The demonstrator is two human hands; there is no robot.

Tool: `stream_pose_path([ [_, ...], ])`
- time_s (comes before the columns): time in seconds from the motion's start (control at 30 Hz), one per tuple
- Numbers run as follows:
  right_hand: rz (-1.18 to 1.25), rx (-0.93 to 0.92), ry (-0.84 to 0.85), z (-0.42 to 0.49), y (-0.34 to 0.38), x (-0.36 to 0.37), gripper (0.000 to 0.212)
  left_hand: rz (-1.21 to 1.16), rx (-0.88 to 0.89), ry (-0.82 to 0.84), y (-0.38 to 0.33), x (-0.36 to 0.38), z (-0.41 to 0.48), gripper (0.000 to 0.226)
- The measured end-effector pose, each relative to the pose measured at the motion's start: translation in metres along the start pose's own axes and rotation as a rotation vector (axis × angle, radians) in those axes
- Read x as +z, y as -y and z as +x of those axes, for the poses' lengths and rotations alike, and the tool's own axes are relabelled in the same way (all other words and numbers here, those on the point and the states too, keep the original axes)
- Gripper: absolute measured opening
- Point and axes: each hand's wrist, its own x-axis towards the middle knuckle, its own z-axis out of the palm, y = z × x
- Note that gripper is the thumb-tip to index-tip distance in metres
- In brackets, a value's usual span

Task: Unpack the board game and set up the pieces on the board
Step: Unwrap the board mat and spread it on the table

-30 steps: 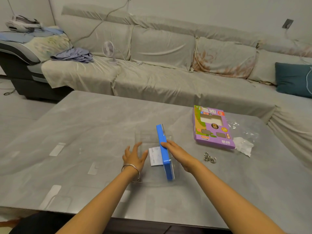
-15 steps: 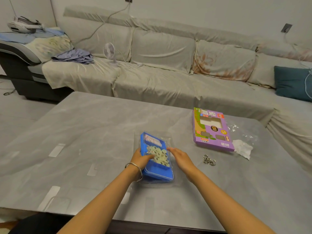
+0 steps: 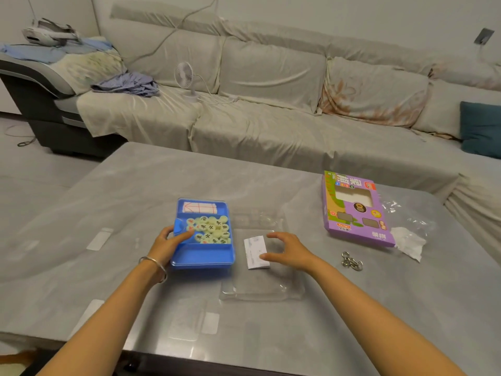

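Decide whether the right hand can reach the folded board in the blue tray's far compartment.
Probably yes. The blue tray lies open, nothing covers the folded board, and the right hand hovers empty just beside it. The left hand holds only the tray's left edge.

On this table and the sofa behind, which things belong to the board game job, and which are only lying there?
For the job:
- blue tray, gripped by the left hand
- round pieces
- folded red-lined sheet
- clear lid, beneath the right hand
- purple box

Just lying about:
- metal rings
- plastic bag
- small fan
- teal cushion
- clothes
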Motion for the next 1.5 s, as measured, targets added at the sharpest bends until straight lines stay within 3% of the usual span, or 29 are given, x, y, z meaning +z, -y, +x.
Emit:
stream_pose_path([
  [0.2,-0.336,0.027,-0.108,0.023,0.011,0.015,0.075,0.094,-0.030,-0.050,0.007,-0.042,0.013,0.041],
  [0.43,-0.377,0.071,-0.167,0.022,0.013,0.034,0.064,0.345,0.062,0.000,0.022,-0.021,0.018,0.041],
  [0.53,-0.367,0.116,-0.164,0.021,0.011,0.038,0.057,0.519,0.092,-0.053,0.026,-0.014,0.020,0.050],
  [0.63,-0.245,0.137,-0.202,0.018,0.006,0.034,0.041,0.743,0.121,-0.136,0.032,-0.008,0.021,0.054],
  [0.73,-0.109,0.108,-0.276,0.011,0.007,0.024,0.030,0.804,0.146,-0.187,0.033,0.001,0.011,0.056],
  [0.8,0.170,0.133,-0.278,0.001,0.012,0.015,0.024,0.882,0.165,-0.228,0.029,0.006,0.005,0.064],
  [0.87,0.392,0.106,-0.239,-0.010,0.017,0.002,0.021,0.881,0.294,-0.262,0.021,0.017,-0.003,0.067],
  [0.93,0.469,0.060,-0.207,-0.019,0.020,-0.011,0.019,0.735,0.498,-0.155,0.009,0.039,-0.013,0.057],
  [1.0,0.551,0.030,-0.191,-0.029,0.024,-0.023,0.020,0.584,0.629,0.082,-0.003,0.067,-0.030,0.043],
  [1.1,0.700,0.027,-0.209,-0.040,0.026,-0.042,0.017,0.488,0.610,0.332,-0.015,0.107,-0.050,0.038],
  [1.27,0.882,0.064,-0.297,-0.062,0.005,-0.073,0.018,0.563,0.705,0.433,-0.017,0.152,-0.065,0.028],
  [1.5,0.895,0.112,-0.380,-0.089,-0.030,-0.092,0.018,0.308,0.484,0.477,-0.010,0.209,-0.088,0.022],
])
